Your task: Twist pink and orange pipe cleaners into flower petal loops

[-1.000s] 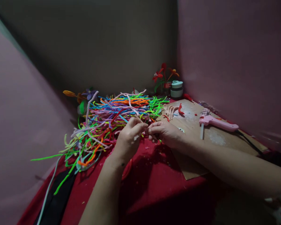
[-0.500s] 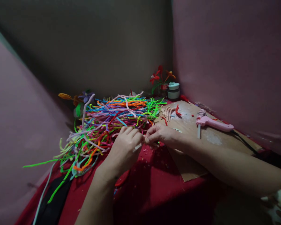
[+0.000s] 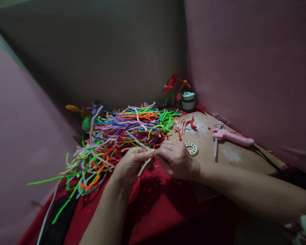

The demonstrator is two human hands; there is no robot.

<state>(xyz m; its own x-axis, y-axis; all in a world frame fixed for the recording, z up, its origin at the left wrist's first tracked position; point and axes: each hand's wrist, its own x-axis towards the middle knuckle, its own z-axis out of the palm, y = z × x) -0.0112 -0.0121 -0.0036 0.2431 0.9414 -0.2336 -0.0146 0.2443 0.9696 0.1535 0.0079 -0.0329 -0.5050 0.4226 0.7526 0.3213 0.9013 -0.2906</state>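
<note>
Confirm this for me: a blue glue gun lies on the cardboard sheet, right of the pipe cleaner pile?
No: the glue gun is pink, not blue. The head view shows it on the cardboard sheet, right of the pipe cleaner pile.

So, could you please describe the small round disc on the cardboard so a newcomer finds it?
Find the brown cardboard sheet right of the pipe-cleaner pile. The disc lies on it, between the right hand and the pink glue gun. It alone is a flat, pale ring dotted with holes.
</note>
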